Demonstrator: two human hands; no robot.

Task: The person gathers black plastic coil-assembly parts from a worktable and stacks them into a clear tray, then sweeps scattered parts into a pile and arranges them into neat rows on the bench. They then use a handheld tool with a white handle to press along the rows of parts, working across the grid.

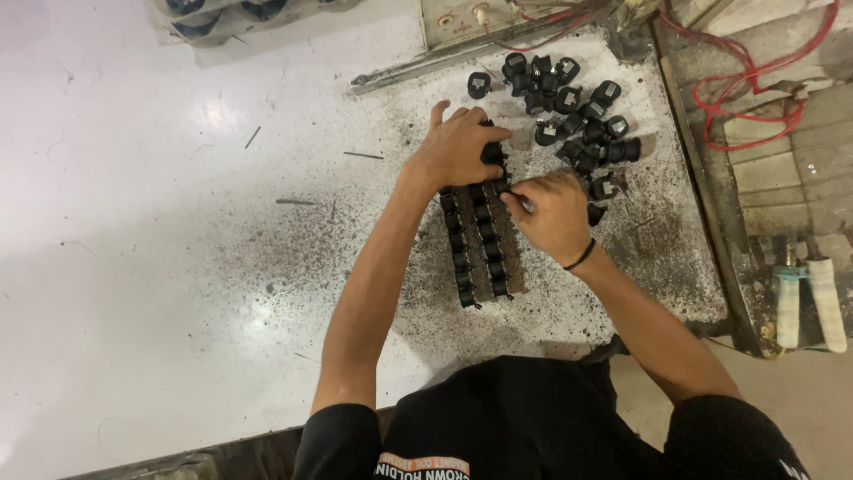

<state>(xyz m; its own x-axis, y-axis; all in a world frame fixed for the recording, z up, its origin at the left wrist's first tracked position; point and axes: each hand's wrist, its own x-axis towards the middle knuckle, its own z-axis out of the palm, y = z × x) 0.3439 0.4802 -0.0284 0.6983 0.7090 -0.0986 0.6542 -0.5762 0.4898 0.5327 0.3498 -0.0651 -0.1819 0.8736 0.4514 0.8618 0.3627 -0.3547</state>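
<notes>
**A:** What is on the worktop (pixel 160 267)?

**B:** It is white and glossy, with dark grit speckled over its middle. There, two rows of small black parts (pixel 478 249) lie side by side, running away from the person. I will use these rows as the landmark.

**A:** Where are the hands?

**B:** Both are at the far end of the rows. The left hand (pixel 458 147) lies palm down on that end, fingers curled over the last black part there, pressing on it. The right hand (pixel 553 216) is just right of the rows, fingertips pinched together on a small piece at the top of the right row. A dark band circles that wrist.

**A:** Anything else nearby?

**B:** Beyond the rows and to their right sits a loose pile of the same black parts (pixel 569 111), some showing a pale metal face. Further right of the rows, off the worktop edge, red wire (pixel 755 98) loops over a dusty ledge. Nearer the person on that side stand two pale handles (pixel 809 302). Far beyond the rows, to their left, lies a clear bag (pixel 231 18) holding dark round items.
</notes>
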